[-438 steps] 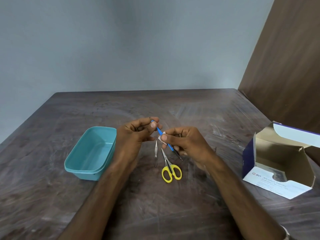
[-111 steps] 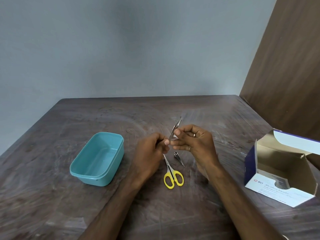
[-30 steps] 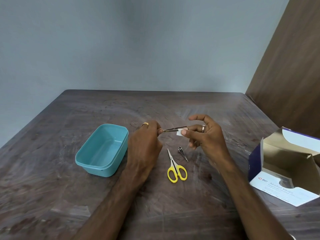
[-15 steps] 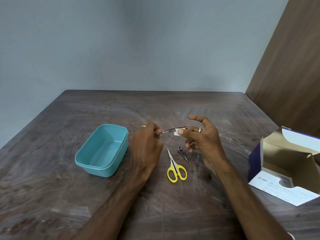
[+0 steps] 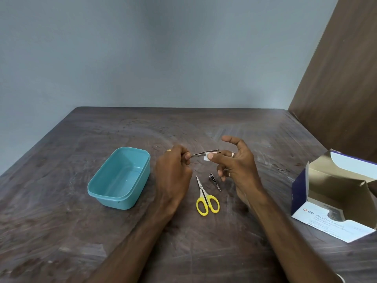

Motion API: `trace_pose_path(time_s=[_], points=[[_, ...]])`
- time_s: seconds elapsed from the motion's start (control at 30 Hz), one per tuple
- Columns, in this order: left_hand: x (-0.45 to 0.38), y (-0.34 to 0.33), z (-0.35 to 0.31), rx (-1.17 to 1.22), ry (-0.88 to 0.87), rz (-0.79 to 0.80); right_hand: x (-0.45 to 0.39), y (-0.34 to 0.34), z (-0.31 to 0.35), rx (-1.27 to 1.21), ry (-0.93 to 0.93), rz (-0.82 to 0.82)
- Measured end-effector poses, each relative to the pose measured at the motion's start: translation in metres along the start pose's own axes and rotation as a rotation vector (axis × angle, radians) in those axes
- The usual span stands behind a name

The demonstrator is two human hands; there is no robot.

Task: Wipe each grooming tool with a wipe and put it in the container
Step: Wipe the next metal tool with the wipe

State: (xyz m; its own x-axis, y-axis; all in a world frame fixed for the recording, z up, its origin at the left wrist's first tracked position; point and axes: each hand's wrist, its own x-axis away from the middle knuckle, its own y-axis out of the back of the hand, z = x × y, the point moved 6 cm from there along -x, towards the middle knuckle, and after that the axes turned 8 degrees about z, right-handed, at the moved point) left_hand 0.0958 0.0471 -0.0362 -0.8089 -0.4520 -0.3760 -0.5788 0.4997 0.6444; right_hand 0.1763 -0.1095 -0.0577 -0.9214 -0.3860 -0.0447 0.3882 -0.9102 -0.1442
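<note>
pinching one end of the tweezers (image 5: 205,153) above the table (image 5: 61,231), the left hand (image 5: 173,172) held them level; the right hand (image 5: 236,166) pinched a wipe (image 5: 206,156) around them, index finger raised. the teal container (image 5: 120,178) lay left; scissors (image 5: 206,198) and nail clipper (image 5: 214,180) lay below.

Hidden and cropped areas, head view

The wipe (image 5: 206,156) is mostly covered by the thumb of the right hand (image 5: 234,166); the near end of the tweezers (image 5: 204,153) disappears inside the left hand (image 5: 173,170). The swab box (image 5: 334,201) is cut by the right edge, its small print unreadable. Both forearms leave the bottom edge. Whether the container (image 5: 120,178) holds anything cannot be told.
</note>
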Motion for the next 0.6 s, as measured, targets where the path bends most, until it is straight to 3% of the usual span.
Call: trace_pose_path(time_s=[0.6], points=[[0.007,-0.007,-0.005,0.095,-0.054,0.001,0.006,-0.014,-0.002,0.060,0.028,0.018]])
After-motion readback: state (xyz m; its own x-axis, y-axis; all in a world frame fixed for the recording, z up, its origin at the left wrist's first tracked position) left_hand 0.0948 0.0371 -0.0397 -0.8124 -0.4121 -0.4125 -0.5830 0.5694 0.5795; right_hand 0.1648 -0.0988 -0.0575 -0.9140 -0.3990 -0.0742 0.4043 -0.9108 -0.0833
